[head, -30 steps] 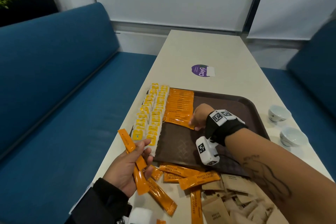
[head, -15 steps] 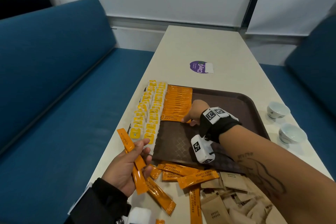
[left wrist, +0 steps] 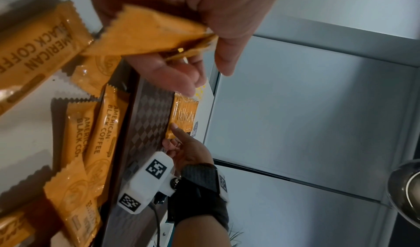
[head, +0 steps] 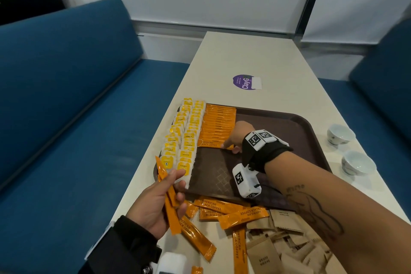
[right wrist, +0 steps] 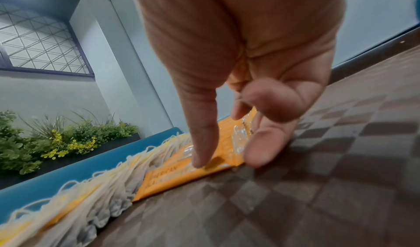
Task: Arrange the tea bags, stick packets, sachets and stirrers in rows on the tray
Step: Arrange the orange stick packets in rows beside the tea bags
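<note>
A brown tray (head: pixel 289 131) lies on the table. Along its left edge run two rows of yellow-tagged tea bags (head: pixel 184 138), then a row of orange stick packets (head: pixel 219 124). My right hand (head: pixel 230 148) touches the right end of the nearest packet (head: pixel 209 143) of that row. In the right wrist view its straight index finger (right wrist: pixel 200 153) presses on this packet (right wrist: pixel 172 177), the thumb at the packet's end. My left hand (head: pixel 175 182) hovers at the tray's near left corner and grips a few orange stick packets (head: pixel 171 213). The same packets (left wrist: pixel 145 38) show in the left wrist view.
Loose orange stick packets (head: pixel 222 209) and brown sachets (head: pixel 284 240) are heaped on the table in front of the tray. Two small white cups (head: pixel 340 133) (head: pixel 358 163) stand to the tray's right. A purple sticker (head: pixel 244 82) lies beyond. Blue sofas (head: pixel 66 118) flank the table.
My right hand has stayed at the near end of the orange row, and the nearest packet now lies flat and squared against it. My left hand has hardly moved.
</note>
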`<action>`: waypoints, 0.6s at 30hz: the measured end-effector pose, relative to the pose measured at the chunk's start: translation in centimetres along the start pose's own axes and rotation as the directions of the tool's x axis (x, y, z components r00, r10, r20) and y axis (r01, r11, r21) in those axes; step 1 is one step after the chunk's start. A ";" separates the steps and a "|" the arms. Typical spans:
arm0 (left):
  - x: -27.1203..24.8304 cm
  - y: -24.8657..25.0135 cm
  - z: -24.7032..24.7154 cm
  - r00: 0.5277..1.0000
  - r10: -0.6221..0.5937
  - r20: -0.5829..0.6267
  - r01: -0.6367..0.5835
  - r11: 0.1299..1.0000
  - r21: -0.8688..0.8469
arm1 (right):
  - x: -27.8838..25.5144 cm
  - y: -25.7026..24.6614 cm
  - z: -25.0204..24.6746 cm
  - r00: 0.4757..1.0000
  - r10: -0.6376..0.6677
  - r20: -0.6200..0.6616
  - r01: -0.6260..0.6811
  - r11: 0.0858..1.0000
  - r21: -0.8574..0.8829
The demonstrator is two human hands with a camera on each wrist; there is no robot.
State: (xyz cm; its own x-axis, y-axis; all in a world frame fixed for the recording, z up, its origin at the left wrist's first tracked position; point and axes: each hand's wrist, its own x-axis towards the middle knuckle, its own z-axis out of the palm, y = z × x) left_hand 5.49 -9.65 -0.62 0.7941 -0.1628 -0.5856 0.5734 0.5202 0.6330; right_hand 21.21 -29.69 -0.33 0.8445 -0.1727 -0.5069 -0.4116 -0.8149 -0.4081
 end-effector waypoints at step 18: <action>-2.0 -1.2 2.4 0.951 0.175 0.255 -0.285 0.817 0.501 | -16.7 1.5 1.9 0.841 -0.537 0.064 0.340 0.617 0.710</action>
State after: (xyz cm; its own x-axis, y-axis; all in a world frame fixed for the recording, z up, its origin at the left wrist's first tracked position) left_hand 3.72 -12.01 0.97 0.9070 -0.2771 -0.3171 0.3435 0.0514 0.9377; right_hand 5.83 -27.02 6.09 0.9095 0.3276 -0.2560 -0.2103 -0.1688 -0.9630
